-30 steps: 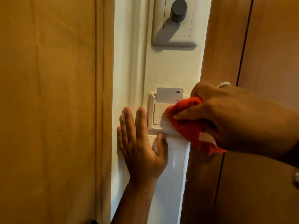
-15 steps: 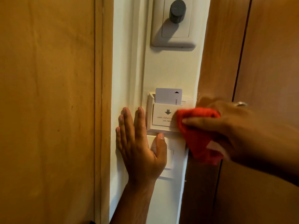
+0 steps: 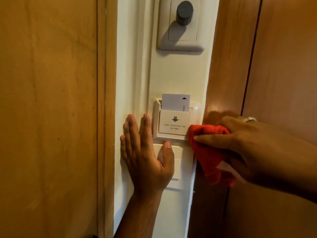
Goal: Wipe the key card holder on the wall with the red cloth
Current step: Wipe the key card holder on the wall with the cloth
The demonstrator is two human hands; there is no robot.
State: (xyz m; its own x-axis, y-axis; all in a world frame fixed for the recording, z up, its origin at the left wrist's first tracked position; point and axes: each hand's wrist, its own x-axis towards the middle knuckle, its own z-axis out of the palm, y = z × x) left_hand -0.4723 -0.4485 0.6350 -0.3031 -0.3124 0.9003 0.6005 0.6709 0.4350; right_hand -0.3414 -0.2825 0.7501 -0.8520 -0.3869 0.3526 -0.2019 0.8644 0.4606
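Observation:
The white key card holder (image 3: 173, 122) is fixed to the cream wall, with a black arrow and small print on its face. A white card (image 3: 175, 102) stands in its top slot. My right hand (image 3: 248, 145) grips a bunched red cloth (image 3: 209, 152) and presses it against the holder's lower right edge. My left hand (image 3: 145, 157) lies flat on the wall just left of the holder, fingers spread, with its thumb on the light switch (image 3: 178, 167) below the holder.
A white plate with a dark round knob (image 3: 184, 12) sits higher on the wall. A wooden door frame (image 3: 104, 100) runs down the left side. Brown wooden panels (image 3: 274, 66) close off the right side next to the holder.
My right hand has slid the red cloth from the holder's face to the right and down, uncovering the printed front. My left hand has stayed flat on the wall.

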